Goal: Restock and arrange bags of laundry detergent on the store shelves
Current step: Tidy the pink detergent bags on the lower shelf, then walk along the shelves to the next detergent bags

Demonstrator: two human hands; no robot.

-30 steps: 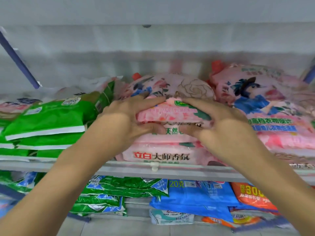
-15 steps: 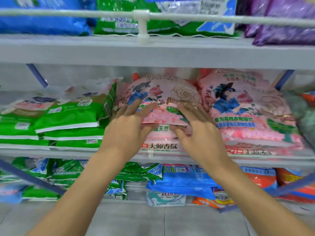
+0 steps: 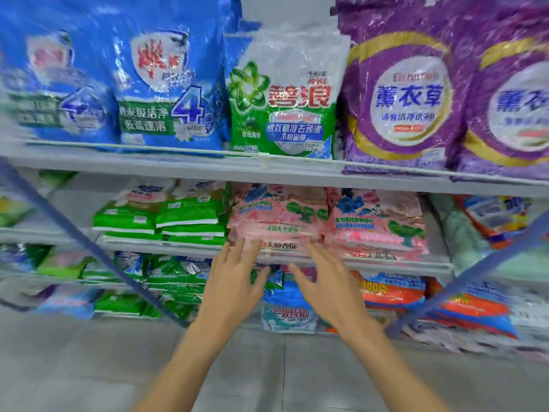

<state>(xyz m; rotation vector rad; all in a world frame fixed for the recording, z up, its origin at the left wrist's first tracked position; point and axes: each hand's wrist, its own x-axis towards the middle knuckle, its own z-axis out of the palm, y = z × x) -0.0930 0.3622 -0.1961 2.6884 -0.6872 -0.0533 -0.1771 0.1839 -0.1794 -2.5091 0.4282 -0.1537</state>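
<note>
Both hands hang empty with fingers spread, the left hand (image 3: pixel 234 281) and right hand (image 3: pixel 329 288) just below the stacked pink bags (image 3: pixel 279 217) on the middle shelf (image 3: pixel 386 263).

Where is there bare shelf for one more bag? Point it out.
Middle shelf, left of the green stacks: a bare stretch of board. The pink stacks nearly reach the shelf above. Top shelf is crowded: blue bags, green-and-white bag and purple bags stand edge to edge.
</note>
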